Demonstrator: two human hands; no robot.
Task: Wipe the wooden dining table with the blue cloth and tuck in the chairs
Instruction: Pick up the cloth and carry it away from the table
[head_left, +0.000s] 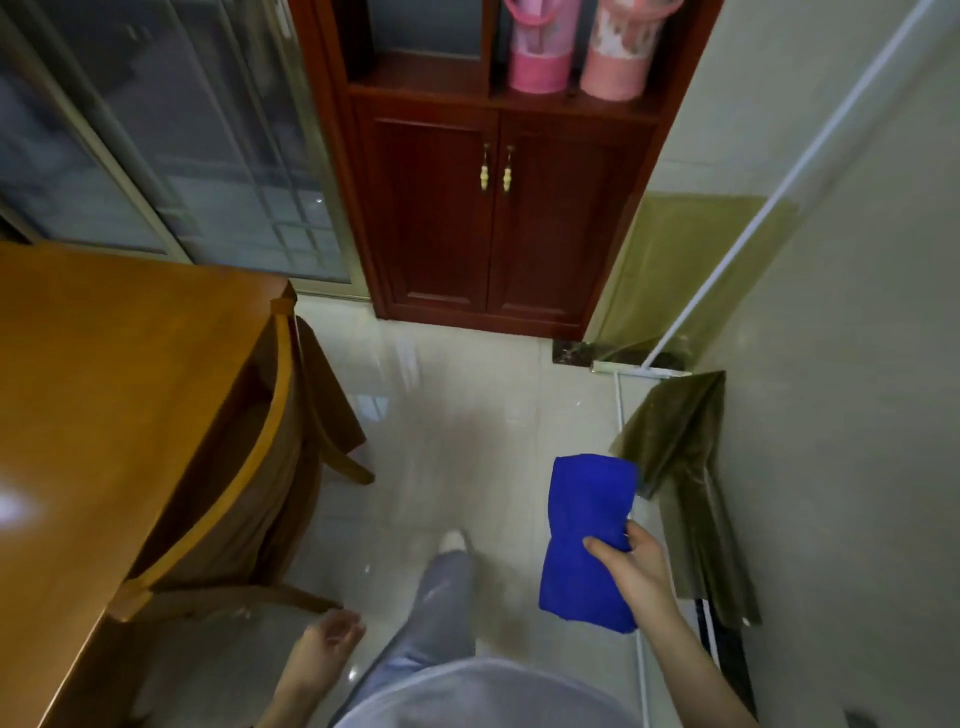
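The wooden dining table (104, 395) fills the left side of the head view. A wooden chair (254, 457) stands pushed against its right edge, with the curved backrest close to the tabletop. My right hand (631, 564) grips the folded blue cloth (587, 535) in the air over the floor, well to the right of the table. My left hand (327, 644) hangs low near the chair's near corner, fingers loosely curled, holding nothing.
A dark red cabinet (493, 218) stands ahead against the wall, with pink containers (540, 47) on its shelf. Glass sliding doors (171, 156) are behind the table. Olive plastic sheeting (685, 467) hangs along the right wall. Glossy tiled floor (457, 415) lies between table and wall.
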